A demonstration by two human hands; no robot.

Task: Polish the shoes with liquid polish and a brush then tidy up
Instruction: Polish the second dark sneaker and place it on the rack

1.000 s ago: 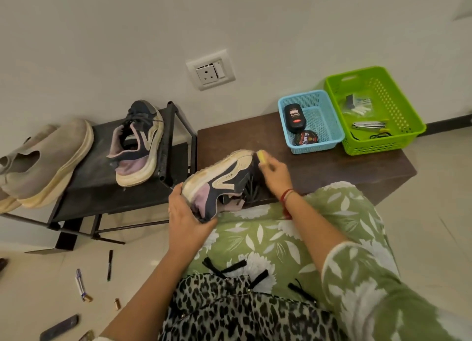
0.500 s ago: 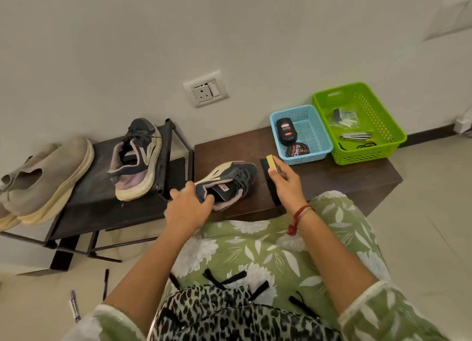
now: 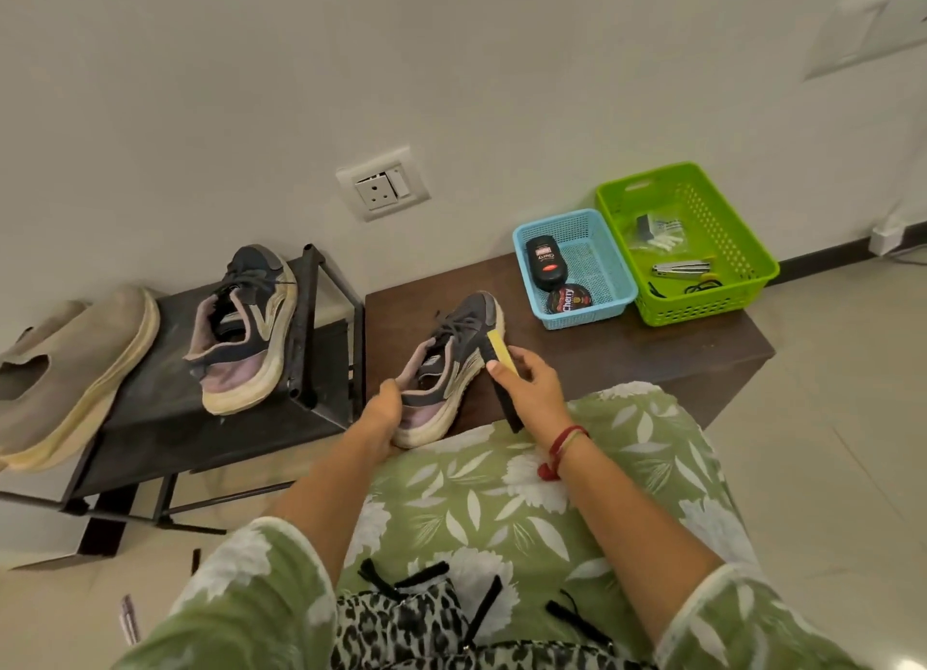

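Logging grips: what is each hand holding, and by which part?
The left hand grips the grey-and-pink laced sneaker at its heel; the right hand holds the yellow-backed black-bristled brush around its middle.

Dark sneakers point(image 3: 243, 328), point(image 3: 444, 363): two. Beige slip-on shoes point(image 3: 85, 368), point(image 3: 40, 323): two. Plastic baskets: two, namely one blue basket point(image 3: 587, 315) and one green basket point(image 3: 702, 308). Polish bottle point(image 3: 547, 263): one. Polish tin point(image 3: 568, 299): one. Brush point(image 3: 499, 350): one. Shoe rack point(image 3: 165, 408): one. Counter point(image 3: 627, 353): one. Wall socket point(image 3: 383, 185): one. Hands point(image 3: 383, 411), point(image 3: 526, 393): two. Small items in green basket: too jumbled to count.

Bench point(image 3: 652, 363): sneaker point(image 3: 451, 348); blue basket point(image 3: 587, 316); green basket point(image 3: 702, 309)
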